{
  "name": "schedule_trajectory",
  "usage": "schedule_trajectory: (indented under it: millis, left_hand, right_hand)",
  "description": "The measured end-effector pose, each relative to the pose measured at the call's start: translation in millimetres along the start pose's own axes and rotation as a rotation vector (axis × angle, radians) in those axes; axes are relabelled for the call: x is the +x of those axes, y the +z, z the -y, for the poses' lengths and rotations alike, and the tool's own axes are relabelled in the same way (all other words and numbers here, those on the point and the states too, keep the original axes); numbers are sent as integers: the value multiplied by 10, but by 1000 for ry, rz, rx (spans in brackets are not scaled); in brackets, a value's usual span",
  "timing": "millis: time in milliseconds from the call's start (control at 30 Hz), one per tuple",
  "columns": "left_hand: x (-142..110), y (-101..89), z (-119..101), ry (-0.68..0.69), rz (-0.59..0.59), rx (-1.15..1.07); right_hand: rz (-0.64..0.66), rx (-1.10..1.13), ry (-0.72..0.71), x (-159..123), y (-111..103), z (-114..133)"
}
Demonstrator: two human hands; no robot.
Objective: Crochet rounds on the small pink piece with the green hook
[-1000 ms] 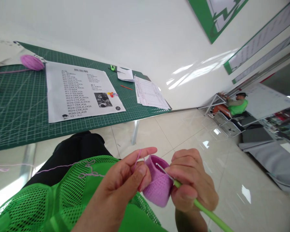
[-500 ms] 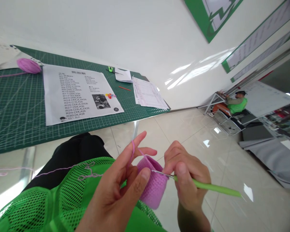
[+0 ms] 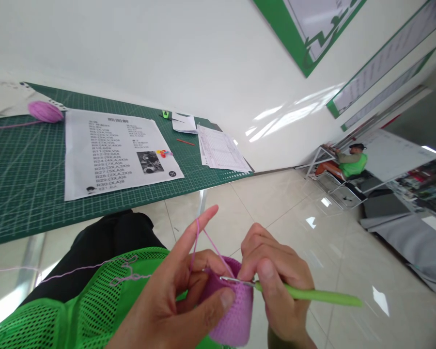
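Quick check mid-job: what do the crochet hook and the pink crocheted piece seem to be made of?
Crochet hook: the shaft looks like polished metal, from its silvery shine; the smooth, evenly green handle is probably plastic or rubber, but I can't tell which.
Pink crocheted piece: yarn with a matte finish, shown by its small, regular stitches; cotton or acrylic is unclear.

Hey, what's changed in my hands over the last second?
Your left index finger has lifted, stretching the yarn above the crocheted piece. The hook has swung to nearly level, its tip now at the rim. Nothing was let go: the left hand keeps the piece, the right hand the hook.
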State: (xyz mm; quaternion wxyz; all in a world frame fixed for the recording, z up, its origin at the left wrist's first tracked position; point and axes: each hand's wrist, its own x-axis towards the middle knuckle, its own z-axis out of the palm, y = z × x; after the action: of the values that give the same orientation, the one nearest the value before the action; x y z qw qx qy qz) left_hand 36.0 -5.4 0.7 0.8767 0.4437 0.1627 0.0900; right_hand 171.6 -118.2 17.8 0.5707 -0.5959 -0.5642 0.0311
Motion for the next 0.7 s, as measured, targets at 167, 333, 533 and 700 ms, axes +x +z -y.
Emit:
schedule_trajectory:
  millis: [167, 333, 533, 700]
  left_hand:
    - [-11, -22, -24, -29, 0, -25]
    - [-34, 42, -148, -10, -71, -63]
    - [-48, 55, -217, -30, -112, -99]
    - [-54, -9, -163, -40, -79, -140]
  right_hand:
    - [8, 24, 12, 19, 17, 13]
    - [74, 44, 50, 86, 24, 23]
    - [116, -146, -98, 177, 17, 99]
    - [130, -156, -114, 195, 37, 150]
